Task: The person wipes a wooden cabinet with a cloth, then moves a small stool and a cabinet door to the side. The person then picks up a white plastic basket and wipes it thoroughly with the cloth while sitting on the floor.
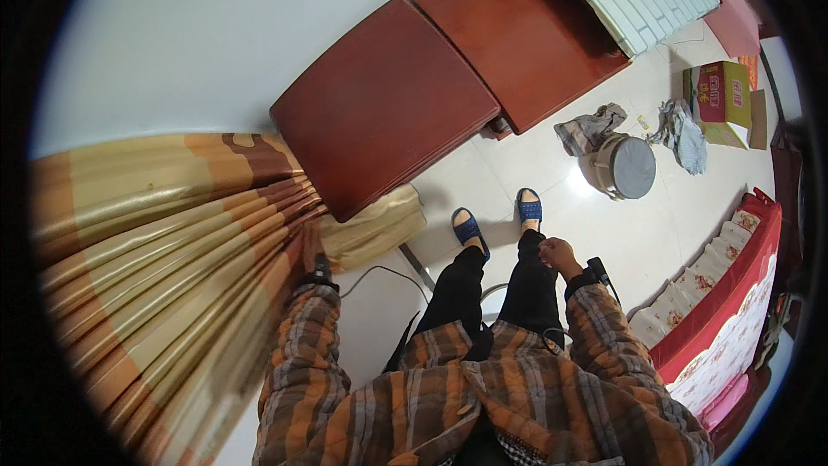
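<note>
My left hand reaches up into the folds of a striped tan and brown curtain and grips its edge; most of the hand is hidden in the cloth. My right hand hangs loosely curled by my right thigh, holding nothing. Both arms wear plaid orange and grey sleeves. I stand in black trousers and blue slippers on a pale tiled floor.
A dark red wooden cabinet stands just beyond the curtain, a second one beside it. A round grey stool, crumpled cloths and a green cardboard box sit on the floor. A red-edged bed lies at right. A cable runs by my legs.
</note>
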Tool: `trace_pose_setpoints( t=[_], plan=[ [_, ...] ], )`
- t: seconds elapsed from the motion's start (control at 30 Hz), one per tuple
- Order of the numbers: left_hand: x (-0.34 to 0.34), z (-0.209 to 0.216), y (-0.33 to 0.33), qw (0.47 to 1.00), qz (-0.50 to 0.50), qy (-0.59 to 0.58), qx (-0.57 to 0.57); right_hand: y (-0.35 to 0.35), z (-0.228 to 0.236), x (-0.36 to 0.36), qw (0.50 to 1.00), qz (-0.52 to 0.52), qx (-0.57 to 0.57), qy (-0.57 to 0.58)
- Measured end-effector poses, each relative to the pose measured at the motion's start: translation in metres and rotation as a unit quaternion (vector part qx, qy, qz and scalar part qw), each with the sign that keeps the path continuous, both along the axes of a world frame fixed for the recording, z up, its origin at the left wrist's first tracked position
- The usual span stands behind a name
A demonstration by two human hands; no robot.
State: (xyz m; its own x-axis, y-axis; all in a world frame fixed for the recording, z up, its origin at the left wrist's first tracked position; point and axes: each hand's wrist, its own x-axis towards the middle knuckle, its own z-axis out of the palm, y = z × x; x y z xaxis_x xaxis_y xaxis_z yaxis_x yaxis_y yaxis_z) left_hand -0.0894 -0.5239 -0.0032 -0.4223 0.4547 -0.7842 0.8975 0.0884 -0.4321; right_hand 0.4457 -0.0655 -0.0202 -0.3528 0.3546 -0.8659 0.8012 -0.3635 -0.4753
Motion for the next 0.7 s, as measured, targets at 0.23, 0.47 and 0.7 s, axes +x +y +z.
trace_pose_setpoints(
  t=[0.23, 0.47, 0.7],
  plan=[
    [-0.008, -0.01, 0.024, 0.985, -0.111, 0.127, -0.043, -0.009, -0.022, 0.012, 0.996, 0.04, 0.08, -0.013],
    [0.127, 0.035, 0.108, 0.897, 0.226, -0.248, 0.29, -0.028, -0.041, 0.018, 0.971, 0.148, 0.165, 0.083],
    [0.157, 0.11, 0.286, 0.806, 0.271, -0.168, 0.498, -0.035, -0.038, 0.029, 0.979, 0.128, 0.14, 0.071]
  ],
)
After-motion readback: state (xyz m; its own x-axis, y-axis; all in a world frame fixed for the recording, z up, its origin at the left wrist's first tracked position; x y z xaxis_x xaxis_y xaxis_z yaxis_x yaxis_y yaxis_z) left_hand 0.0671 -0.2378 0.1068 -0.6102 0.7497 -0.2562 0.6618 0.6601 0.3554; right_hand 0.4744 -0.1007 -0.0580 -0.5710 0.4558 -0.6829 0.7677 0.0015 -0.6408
